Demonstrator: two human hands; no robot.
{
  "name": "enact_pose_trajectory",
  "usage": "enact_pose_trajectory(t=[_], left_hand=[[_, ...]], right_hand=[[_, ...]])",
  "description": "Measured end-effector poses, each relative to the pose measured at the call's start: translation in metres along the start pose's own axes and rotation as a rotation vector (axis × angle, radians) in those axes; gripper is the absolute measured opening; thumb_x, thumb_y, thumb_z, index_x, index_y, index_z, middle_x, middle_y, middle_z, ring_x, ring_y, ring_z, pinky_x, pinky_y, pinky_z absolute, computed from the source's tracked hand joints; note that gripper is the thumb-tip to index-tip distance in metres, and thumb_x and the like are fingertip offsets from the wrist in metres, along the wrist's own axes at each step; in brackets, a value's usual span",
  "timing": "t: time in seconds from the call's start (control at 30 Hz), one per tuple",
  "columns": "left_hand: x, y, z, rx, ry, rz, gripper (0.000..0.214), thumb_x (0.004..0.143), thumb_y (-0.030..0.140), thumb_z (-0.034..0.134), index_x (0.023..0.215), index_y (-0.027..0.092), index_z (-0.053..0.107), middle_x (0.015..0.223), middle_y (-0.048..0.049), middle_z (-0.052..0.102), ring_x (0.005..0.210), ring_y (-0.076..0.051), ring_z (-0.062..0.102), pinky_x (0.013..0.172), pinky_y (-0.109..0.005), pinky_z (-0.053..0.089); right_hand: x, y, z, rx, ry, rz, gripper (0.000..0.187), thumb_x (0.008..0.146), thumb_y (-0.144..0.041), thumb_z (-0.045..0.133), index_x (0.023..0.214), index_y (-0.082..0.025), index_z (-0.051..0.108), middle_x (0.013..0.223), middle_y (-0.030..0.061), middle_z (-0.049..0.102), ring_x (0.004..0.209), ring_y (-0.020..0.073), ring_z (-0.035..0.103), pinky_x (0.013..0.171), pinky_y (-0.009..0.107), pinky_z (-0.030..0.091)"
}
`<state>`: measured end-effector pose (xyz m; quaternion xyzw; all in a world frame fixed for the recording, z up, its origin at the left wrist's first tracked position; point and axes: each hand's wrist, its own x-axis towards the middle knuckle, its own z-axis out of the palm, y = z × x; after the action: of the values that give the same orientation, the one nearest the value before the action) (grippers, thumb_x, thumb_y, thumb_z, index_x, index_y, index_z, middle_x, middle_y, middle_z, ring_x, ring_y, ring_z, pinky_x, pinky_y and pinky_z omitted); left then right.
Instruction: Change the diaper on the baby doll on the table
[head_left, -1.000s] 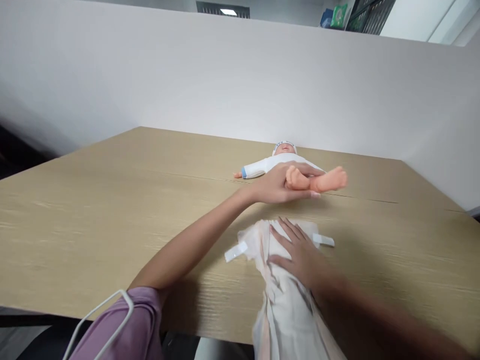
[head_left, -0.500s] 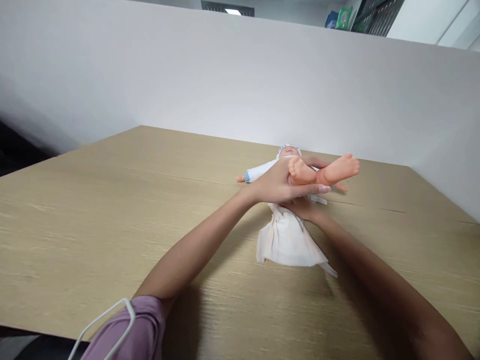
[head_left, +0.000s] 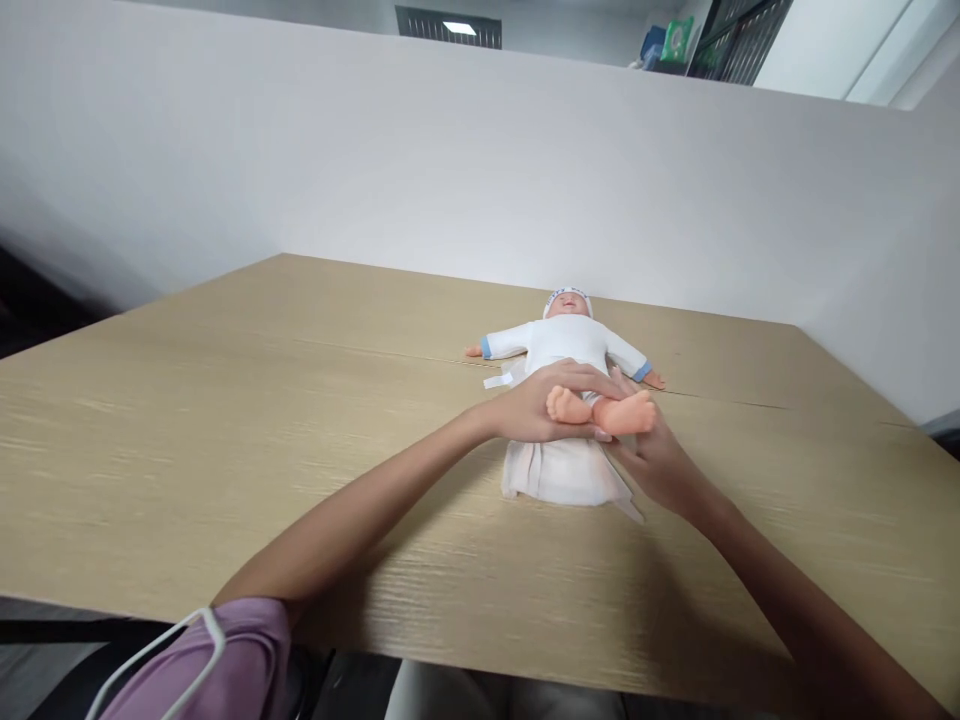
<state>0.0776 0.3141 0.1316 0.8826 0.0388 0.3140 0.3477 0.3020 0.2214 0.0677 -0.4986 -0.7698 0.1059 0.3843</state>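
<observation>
A baby doll in a white top with blue cuffs and a cap lies on its back on the wooden table, head towards the far wall. My left hand is wrapped round the doll's bare legs and holds the feet together just above the table. A white diaper lies spread under the doll's bottom, its front part pointing towards me. My right hand rests at the diaper's right side next to the doll's feet; its fingers are partly hidden.
A white partition wall runs along the far and right edges of the table. A diaper tab sticks out by the doll's left side. My purple sleeve and a white cord show at the bottom left.
The diaper has been slid from the table's near edge up under the doll. My left hand has lowered the doll's raised legs towards the table. My right hand has moved to the diaper's right side.
</observation>
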Motion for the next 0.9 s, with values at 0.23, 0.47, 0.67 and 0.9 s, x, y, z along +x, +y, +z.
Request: enact_pose_trajectory(t=[0.23, 0.47, 0.67, 0.9], left_hand=[[-0.043, -0.004, -0.014, 0.156, -0.042, 0.009, 0.041, 0.092, 0.04, 0.082, 0.127, 0.023, 0.069, 0.133, -0.0111, 0.073, 0.127, -0.032, 0.066, 0.115, -0.05, 0.049], [-0.115, -0.047, -0.023, 0.219, -0.15, 0.051, 0.045, 0.095, 0.033, 0.075, 0.137, 0.022, 0.066, 0.135, -0.0176, 0.073, 0.138, -0.033, 0.064, 0.121, -0.055, 0.048], [-0.126, -0.05, -0.024, 0.275, -0.262, 0.011, 0.052, 0.102, 0.031, 0.066, 0.153, 0.024, 0.058, 0.151, -0.0161, 0.067, 0.154, -0.034, 0.051, 0.125, -0.055, 0.046], [-0.132, -0.039, -0.029, 0.409, -0.306, -0.051, 0.066, 0.098, 0.012, 0.063, 0.161, 0.028, 0.051, 0.164, -0.0097, 0.058, 0.16, -0.032, 0.043, 0.13, -0.053, 0.04]], right_hand=[[-0.001, 0.018, -0.008, 0.004, -0.025, -0.269, 0.048, 0.104, -0.027, 0.057, 0.152, -0.027, 0.059, 0.147, 0.0122, 0.069, 0.141, 0.0316, 0.064, 0.12, 0.051, 0.053], [-0.027, 0.067, -0.029, -0.303, -0.218, -0.573, 0.045, 0.112, -0.021, 0.049, 0.155, -0.031, 0.061, 0.15, 0.0057, 0.071, 0.146, 0.0239, 0.062, 0.126, 0.048, 0.05], [-0.033, 0.069, -0.025, -0.27, -0.228, -0.533, 0.054, 0.112, -0.019, 0.049, 0.165, -0.031, 0.049, 0.154, 0.0064, 0.068, 0.151, 0.024, 0.056, 0.127, 0.047, 0.049], [-0.038, 0.066, -0.032, -0.107, -0.345, -0.325, 0.052, 0.111, -0.018, 0.055, 0.16, -0.033, 0.055, 0.159, 0.0054, 0.063, 0.153, 0.0233, 0.054, 0.122, 0.042, 0.055]])
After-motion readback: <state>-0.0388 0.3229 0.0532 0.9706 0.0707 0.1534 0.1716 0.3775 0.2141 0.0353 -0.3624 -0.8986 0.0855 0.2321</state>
